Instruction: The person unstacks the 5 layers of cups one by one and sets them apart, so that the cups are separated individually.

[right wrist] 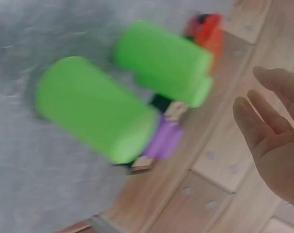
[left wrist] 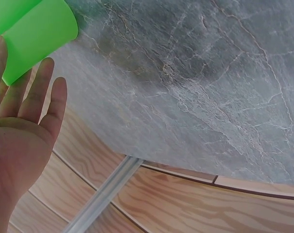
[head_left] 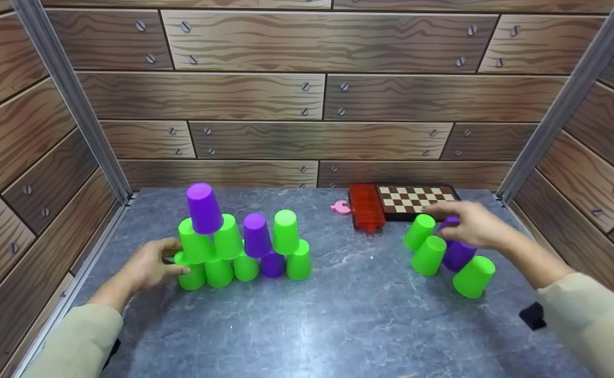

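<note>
Near the left edge of the worktop [head_left: 338, 331], the left hand [head_left: 151, 264] flanks a base cup [head_left: 192, 277], fingers parted, contact unclear; nudging it could topple the stack [head_left: 228, 239]. Right hand [head_left: 472, 224]: fingers spread, empty.

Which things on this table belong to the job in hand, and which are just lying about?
Likely part of the job:
- stacked green and purple cups, beside the left hand
- loose green and purple cups, near the right hand

Apparently just lying about:
- red see-through box
- checkered board
- small pink object
</note>
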Motion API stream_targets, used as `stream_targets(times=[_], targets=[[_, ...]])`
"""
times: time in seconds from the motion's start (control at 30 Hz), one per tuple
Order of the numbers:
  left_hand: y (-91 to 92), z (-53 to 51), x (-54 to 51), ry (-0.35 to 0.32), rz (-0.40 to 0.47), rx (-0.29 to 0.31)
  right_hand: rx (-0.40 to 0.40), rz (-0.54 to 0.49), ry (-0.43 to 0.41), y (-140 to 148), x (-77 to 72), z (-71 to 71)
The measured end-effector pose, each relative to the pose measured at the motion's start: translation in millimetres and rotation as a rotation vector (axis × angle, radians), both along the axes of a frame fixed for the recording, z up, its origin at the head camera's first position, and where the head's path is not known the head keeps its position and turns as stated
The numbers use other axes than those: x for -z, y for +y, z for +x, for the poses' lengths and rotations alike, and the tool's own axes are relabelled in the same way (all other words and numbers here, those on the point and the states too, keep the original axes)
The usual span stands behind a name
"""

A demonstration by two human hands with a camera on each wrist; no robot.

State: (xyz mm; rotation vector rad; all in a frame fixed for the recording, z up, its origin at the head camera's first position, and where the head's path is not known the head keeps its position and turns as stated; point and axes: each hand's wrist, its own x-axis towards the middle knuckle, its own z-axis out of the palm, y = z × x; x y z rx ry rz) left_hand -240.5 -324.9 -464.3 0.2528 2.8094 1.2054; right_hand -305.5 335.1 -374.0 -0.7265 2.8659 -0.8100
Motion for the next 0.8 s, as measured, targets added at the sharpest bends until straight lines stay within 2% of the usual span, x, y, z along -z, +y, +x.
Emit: stream_targets(times=[0.13, 0.33, 0.47, 0.57, 0.8], targets=[[-0.4, -0.4, -1.5, -0.011, 0.000, -0.011, -0.044, -0.020, 0.082, -35, -27.7, -1.6], [0.8, -1.0, 0.9, -0.010, -0.005, -0.017, -0.150, -0.061, 0.168, -108, -55.3, -6.1], [1.2, -2.0, 3.9, -0.009, -0.001, -0.020, -0.224, -0.084, 0.207, -162, -67.4, -8.2], [0.6, -2.0, 4.0, -0.002, 0.002, -0.007, -0.247, -0.123, 0.226, -202, -74.0, -8.0], [1.0, -1.0, 0.4, 0.008, 0.006, 0.002, -0.311, -0.296, 0.234, -286, -83.5, -7.3]])
